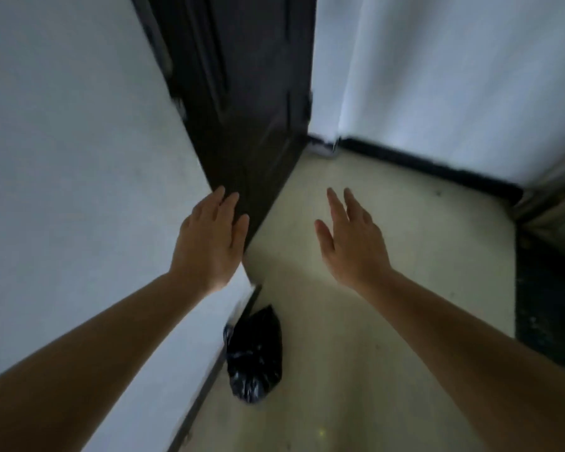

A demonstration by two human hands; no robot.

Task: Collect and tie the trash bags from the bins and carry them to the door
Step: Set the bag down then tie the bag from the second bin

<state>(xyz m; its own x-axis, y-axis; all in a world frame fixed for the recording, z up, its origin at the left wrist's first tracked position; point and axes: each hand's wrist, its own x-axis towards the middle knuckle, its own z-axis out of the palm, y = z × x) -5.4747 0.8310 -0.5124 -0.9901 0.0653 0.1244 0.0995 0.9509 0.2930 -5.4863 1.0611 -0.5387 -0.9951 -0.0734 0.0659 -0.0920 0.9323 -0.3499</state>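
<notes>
Now both hands are stretched forward with straight fingers and hold nothing. The left hand [209, 238] is in front of the dark door [242, 109], the right hand [349, 239] is over the pale floor [388, 207]. The black trash bag [254, 355] lies on the floor near the door, beside the white wall [62, 158].

Black on white and cream, all around you.
The trash bag [253, 357] is shiny black with grey-white glints; the door [242, 93] very dark brown (near black in this light); walls [62, 141] plain white with a bluish cast, skirting [421, 161] black, floor [340, 353] pale cream with dark specks.
</notes>
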